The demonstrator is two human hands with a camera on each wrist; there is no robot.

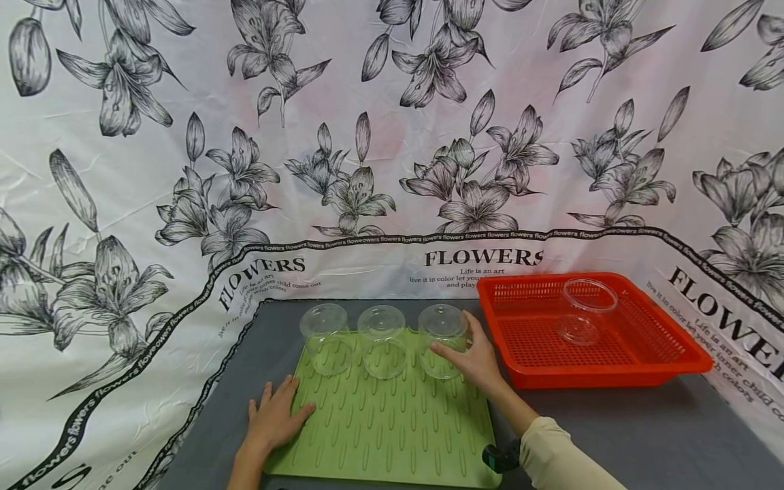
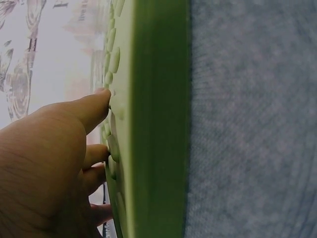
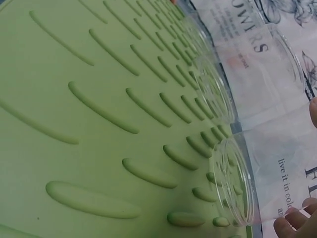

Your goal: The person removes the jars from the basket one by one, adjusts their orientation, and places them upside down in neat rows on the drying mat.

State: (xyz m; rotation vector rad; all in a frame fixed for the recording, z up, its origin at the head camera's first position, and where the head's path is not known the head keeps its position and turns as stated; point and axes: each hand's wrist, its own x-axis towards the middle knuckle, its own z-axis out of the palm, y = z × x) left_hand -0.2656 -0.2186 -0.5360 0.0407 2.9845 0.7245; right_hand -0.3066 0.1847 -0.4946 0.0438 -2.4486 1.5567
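Three clear plastic cups stand in a row along the far edge of a green ridged mat: a left cup, a middle cup and a right cup. In the right wrist view the thick rim of the right cup is down at the mat. My right hand grips this cup from its right side, thumb in front and fingers behind. My left hand rests with spread fingers on the left edge of the green mat; its thumb touches the ridged surface in the left wrist view.
A red perforated basket stands at the right, beyond my right forearm, with another clear cup inside. Grey cloth covers the table. A white curtain with printed flowers hangs behind and along the sides.
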